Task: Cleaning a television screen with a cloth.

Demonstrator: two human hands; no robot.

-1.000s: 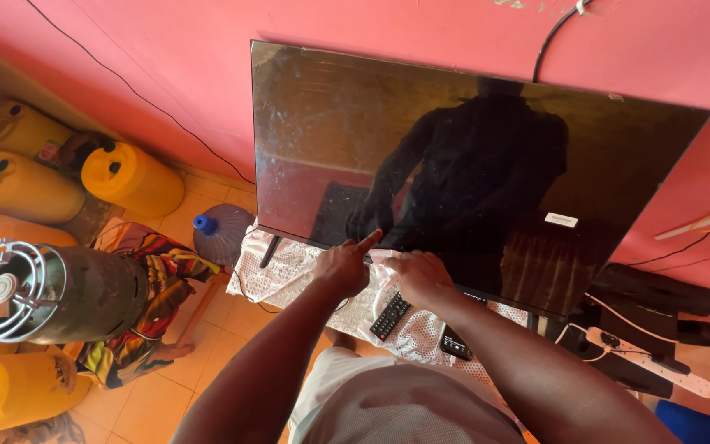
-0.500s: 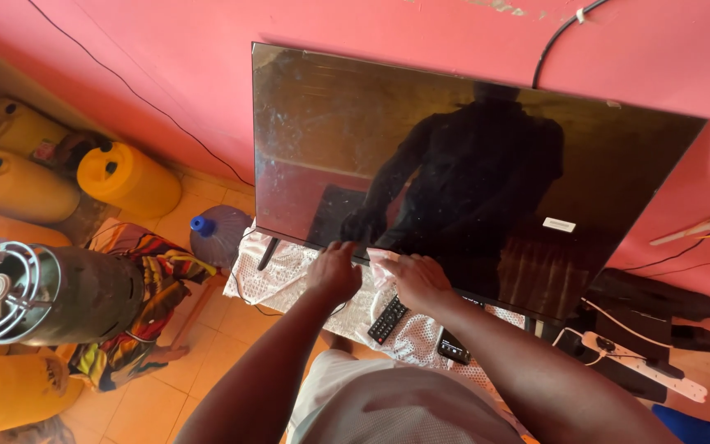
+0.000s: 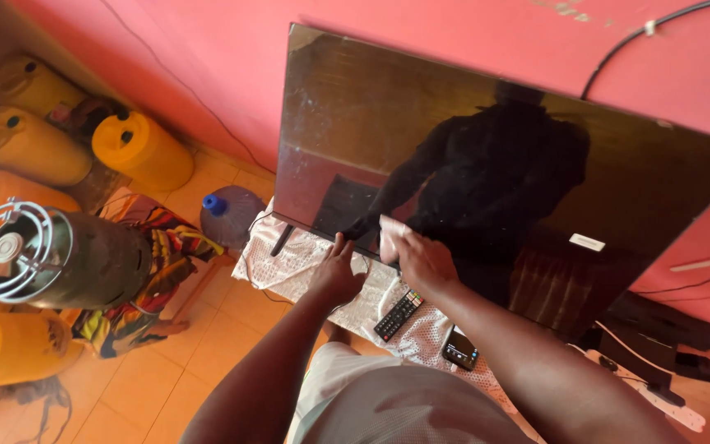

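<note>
Low centre of frame: left hand (image 3: pixel 337 275) lay flat and released on the lace-covered stand (image 3: pixel 289 267); right hand (image 3: pixel 422 261) pressed a pale cloth (image 3: pixel 389 236) to the lower edge of the flat screen (image 3: pixel 470 164). Beyond, mid-frame, the screen leaned toward the pink wall (image 3: pixel 207 74); a hard push could probably tip it, or knock the remote (image 3: pixel 399 315) off.
</note>
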